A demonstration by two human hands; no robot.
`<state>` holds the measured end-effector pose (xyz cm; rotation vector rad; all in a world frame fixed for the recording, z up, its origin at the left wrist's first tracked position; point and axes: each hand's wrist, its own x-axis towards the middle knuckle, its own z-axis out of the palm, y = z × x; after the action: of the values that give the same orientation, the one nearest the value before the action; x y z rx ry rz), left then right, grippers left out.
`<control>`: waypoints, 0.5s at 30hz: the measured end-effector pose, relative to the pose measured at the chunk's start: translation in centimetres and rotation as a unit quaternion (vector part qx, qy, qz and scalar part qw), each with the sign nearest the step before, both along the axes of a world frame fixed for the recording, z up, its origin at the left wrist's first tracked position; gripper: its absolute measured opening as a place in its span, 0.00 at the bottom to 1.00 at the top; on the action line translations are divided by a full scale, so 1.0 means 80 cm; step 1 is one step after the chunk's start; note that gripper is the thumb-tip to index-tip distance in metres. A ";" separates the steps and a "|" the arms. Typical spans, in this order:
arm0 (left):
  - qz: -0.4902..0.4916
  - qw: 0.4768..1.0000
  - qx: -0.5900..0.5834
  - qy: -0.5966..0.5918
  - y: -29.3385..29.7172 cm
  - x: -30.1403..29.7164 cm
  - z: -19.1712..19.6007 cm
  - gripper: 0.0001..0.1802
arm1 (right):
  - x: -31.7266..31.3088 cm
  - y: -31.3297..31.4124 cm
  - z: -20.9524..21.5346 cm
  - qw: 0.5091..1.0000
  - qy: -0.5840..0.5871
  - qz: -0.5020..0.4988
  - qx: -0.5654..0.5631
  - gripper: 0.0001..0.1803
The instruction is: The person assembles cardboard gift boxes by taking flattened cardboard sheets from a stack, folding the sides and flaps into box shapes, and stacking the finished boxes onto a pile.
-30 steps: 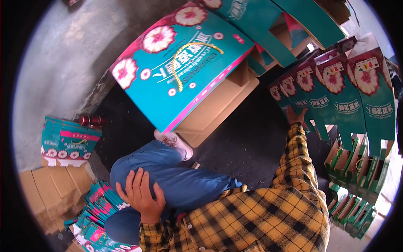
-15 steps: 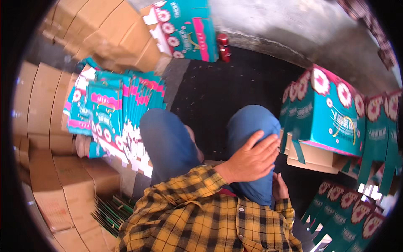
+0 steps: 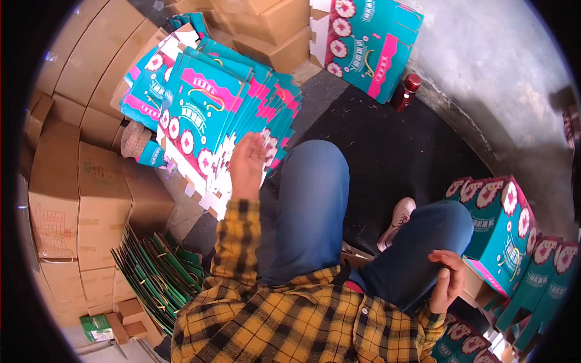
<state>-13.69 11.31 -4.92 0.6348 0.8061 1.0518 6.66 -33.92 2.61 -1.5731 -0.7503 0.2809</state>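
Observation:
My left hand (image 3: 247, 160) reaches out over the near edge of a stack of flat teal, pink and white cartons (image 3: 206, 100), fingers stretched out and nothing gripped; whether it touches them I cannot tell. On the right, my right hand (image 3: 448, 279) hovers by my bent right knee with its thumb and fingers apart, holding nothing. An assembled teal carton (image 3: 499, 242) stands just beyond that hand.
Brown cardboard boxes (image 3: 51, 212) are piled along the left. Green folded pieces with cords (image 3: 160, 272) lie near my left side. At the far wall lean flat cartons (image 3: 369, 48), beside a red flask (image 3: 407, 91). More teal cartons (image 3: 538, 272) line the right.
My left hand has left my right knee and swung left to the flat cartons. The right hand has risen beside the knee. My view has turned left, and my knees have spread.

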 end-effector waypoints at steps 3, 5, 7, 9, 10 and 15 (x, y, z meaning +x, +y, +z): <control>0.099 0.985 -0.108 -0.086 0.107 -0.084 -0.093 0.13 | -0.006 0.044 -0.001 0.997 0.028 0.062 -0.029 0.12; 0.140 0.977 -0.125 -0.097 0.151 -0.118 -0.128 0.14 | -0.007 0.060 -0.007 0.993 0.045 0.096 -0.048 0.11; 0.217 0.954 -0.151 -0.141 0.176 -0.123 -0.145 0.15 | -0.004 0.068 -0.014 0.988 0.073 0.114 -0.074 0.10; 0.220 0.951 -0.145 -0.164 0.190 -0.129 -0.154 0.18 | -0.002 0.076 -0.015 0.987 0.077 0.115 -0.084 0.10; 0.215 0.948 -0.149 -0.178 0.193 -0.127 -0.159 0.18 | -0.002 0.079 -0.015 0.986 0.080 0.111 -0.095 0.09; 0.214 0.922 -0.187 -0.263 0.207 -0.119 -0.162 0.28 | 0.001 0.092 -0.026 0.983 0.088 0.115 -0.114 0.09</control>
<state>-23.21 27.85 -17.91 -0.1683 0.6500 1.3382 6.75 -26.55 0.53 -1.6506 -0.7827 0.6880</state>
